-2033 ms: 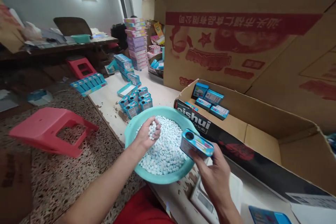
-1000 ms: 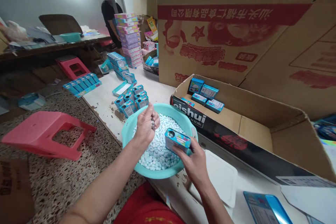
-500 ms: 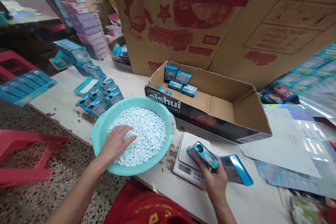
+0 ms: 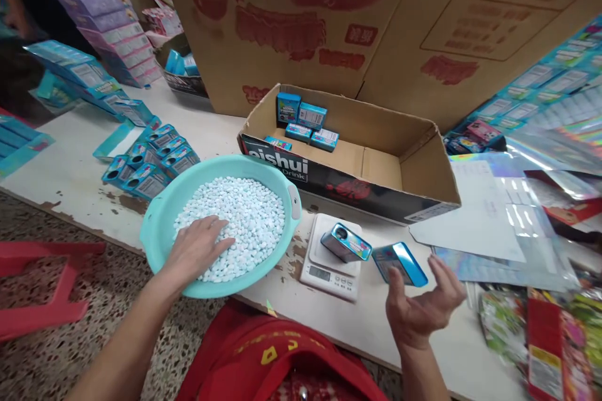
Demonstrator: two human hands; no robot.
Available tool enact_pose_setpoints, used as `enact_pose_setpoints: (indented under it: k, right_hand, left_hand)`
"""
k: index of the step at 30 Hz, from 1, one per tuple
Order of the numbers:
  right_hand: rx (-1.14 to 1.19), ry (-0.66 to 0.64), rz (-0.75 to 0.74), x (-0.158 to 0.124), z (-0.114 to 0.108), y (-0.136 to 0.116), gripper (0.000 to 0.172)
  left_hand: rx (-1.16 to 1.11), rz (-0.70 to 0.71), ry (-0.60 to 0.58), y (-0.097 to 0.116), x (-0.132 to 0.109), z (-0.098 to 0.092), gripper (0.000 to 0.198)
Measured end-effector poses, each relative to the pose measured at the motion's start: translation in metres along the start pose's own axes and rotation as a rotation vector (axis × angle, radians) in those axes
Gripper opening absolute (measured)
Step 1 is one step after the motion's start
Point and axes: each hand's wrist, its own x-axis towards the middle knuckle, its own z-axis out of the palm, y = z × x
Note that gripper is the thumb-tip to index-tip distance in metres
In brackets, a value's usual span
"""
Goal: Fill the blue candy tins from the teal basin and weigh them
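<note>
Blue tin [image 4: 346,243] standing on white scale [image 4: 342,288], no hand on it.
Tin placed; its hole is uncovered, fill level and readout can't be told. Open-holed tins [image 4: 145,182] cluster beyond the basin [image 4: 221,290]; plenty of white pieces [image 4: 249,219] remain in it. Tin's long axis runs diagonally, hole end pointing left and away, toward basin. Left hand [image 4: 195,250] palm-down on pieces, thumb apart, grip underneath hidden; right hand [image 4: 423,313] empty, fingers spread, near second tin [image 4: 402,263].

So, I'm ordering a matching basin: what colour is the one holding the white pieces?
The basin is light turquoise, clearest in the head view.
</note>
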Motion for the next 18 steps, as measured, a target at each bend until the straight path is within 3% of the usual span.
enact_pose_setpoints:
  k: [7,14,18]
  right_hand:
    - [-0.085,-0.134,0.29,-0.006,-0.009,0.035,0.078]
    - [0.024,-0.201,0.534,-0.025,-0.001,0.036,0.087]
    - [0.036,-0.206,0.571,-0.027,0.0,0.039,0.087]
  left_hand:
    - [0.021,0.038,0.005,-0.001,0.003,0.003,0.05]
    - [0.056,0.051,-0.015,0.0,0.003,0.002,0.051]
    - [0.066,0.053,-0.02,-0.001,0.003,0.003,0.053]
